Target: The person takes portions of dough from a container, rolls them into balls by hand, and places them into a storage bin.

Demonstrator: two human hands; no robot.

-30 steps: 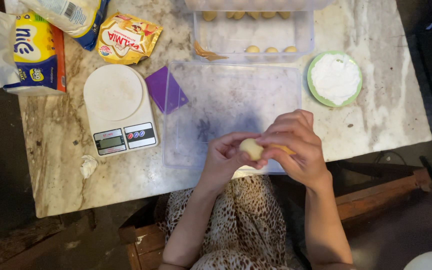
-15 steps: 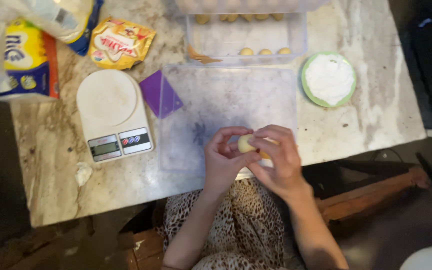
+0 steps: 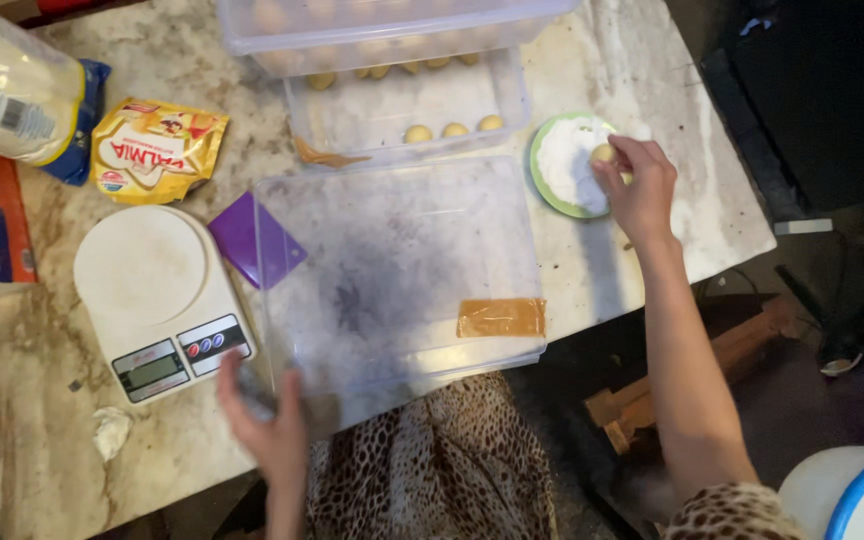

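Dough ball [image 3: 604, 153]: no longer cupped between both hands at the table edge; now pinched in right hand [image 3: 637, 185] fingertips over the green flour bowl [image 3: 544, 185] (a dusting step). Left hand [image 3: 267, 425]: blurred, apparently spread, at the clear lid [image 3: 392, 270]. Top containers cut off.

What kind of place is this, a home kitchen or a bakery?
Probably a home kitchen, set up for baking: a marble-look counter holds a kitchen scale, a green dish of white powder, and clear tubs of dough balls.
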